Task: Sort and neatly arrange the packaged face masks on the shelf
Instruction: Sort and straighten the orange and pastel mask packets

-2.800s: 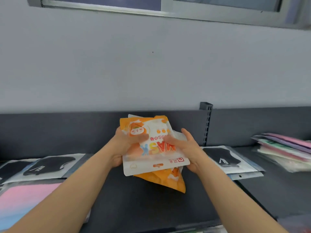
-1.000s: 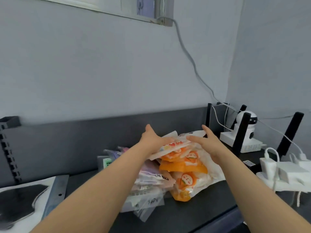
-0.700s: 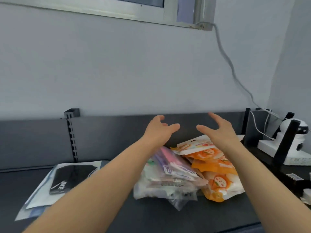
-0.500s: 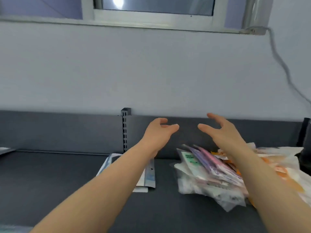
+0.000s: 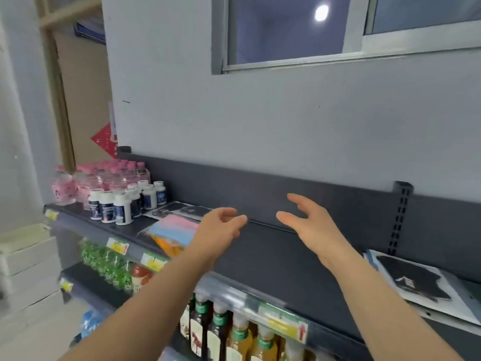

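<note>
Both my hands hover empty above the dark top shelf [image 5: 273, 259]. My left hand [image 5: 221, 227] has loosely curled fingers and holds nothing. My right hand [image 5: 309, 222] is spread open, apart from the left. Left of my left hand lies a pink-and-blue mask pack [image 5: 173, 227] on an orange pack [image 5: 169, 247]. Behind them lie black mask packs [image 5: 179, 210]. Another black mask pack [image 5: 413, 282] lies at the right end of the shelf.
White pill bottles [image 5: 125, 201] and pink water bottles [image 5: 86, 181] stand at the shelf's left end. Drink bottles [image 5: 234, 334] fill the lower shelves. A slotted upright [image 5: 399, 217] rises at the back right. White boxes [image 5: 26, 259] sit at far left.
The view has swung left from the orange and mixed mask piles to the left part of the shelf. Both hands let go of the orange packs earlier and stay empty.
</note>
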